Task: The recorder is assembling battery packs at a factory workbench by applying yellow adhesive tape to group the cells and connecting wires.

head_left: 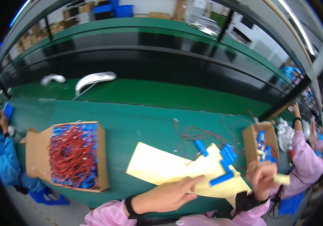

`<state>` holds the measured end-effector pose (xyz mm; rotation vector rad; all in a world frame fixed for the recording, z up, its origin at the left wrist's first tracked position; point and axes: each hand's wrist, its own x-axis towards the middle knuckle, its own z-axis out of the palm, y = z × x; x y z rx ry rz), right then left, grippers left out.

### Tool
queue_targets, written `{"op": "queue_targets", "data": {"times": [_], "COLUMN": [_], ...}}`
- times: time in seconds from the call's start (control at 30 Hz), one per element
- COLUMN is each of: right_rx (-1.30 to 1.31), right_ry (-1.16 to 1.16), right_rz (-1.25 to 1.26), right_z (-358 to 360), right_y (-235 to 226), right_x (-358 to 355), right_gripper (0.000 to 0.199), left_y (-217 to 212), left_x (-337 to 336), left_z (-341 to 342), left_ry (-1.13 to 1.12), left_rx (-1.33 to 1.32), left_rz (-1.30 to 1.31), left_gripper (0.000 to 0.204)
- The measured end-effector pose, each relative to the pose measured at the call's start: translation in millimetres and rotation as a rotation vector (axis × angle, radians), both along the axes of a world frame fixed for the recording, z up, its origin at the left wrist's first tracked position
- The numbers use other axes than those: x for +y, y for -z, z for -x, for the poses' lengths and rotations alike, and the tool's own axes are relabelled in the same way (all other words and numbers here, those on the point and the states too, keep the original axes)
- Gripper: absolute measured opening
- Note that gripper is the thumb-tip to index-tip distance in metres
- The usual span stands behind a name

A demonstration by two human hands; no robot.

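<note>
My left hand [167, 196] is over the near edge of a pale yellow sheet [150, 164], index finger and thumb apart, holding nothing. Blurred by motion, my right hand [261, 179] is at the sheet's right end, its fingers closed, with a small pale yellow piece [281, 179] sticking out to the right. Between the hands on the sheet lie an L-shaped pair of blue cylinders [221, 175] resembling battery cells, a blue battery pack [228, 153] and a single blue cell [202, 148]. Thin red and dark wires [195, 132] trail behind them across the table.
At left, an open cardboard box [102, 158] holds many blue packs with red wires. A smaller cardboard box [249, 145] with blue packs stands at right. A black conveyor [150, 64] runs behind the green table [120, 113]. People work at both sides.
</note>
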<state>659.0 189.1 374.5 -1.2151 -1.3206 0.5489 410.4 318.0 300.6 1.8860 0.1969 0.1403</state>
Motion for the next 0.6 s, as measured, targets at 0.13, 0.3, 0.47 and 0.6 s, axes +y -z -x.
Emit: {"op": "queue_targets", "data": {"times": [0.13,0.3,0.47,0.6], "right_rx": [-0.267,-0.450,-0.908,-0.425], "right_ry": [0.576,0.832,0.917,0.509], "right_rz": [-0.002,0.262,0.554,0.734], "right_z": [-63.2,-133.0,-70.3,-10.9], "right_y": [-20.4,2.6,14.8,2.6], "right_x": [-38.8,-54.9,-43.5,4.0], "right_gripper": [0.074,0.021,0.034,0.033], "left_y": [-11.7,-5.2,1.4,1.6], "left_x": [3.9,0.5,5.3,4.8], "left_z": [-3.6,-3.0,-0.2,-4.4], "left_ry": [0.015,-0.145,-0.238,-0.269], "left_rx": [0.051,-0.009,-0.001,-0.012], "left_rz": [-0.041,-0.145,-0.157,-0.181], "left_gripper": [0.050,0.036,0.026,0.022]}}
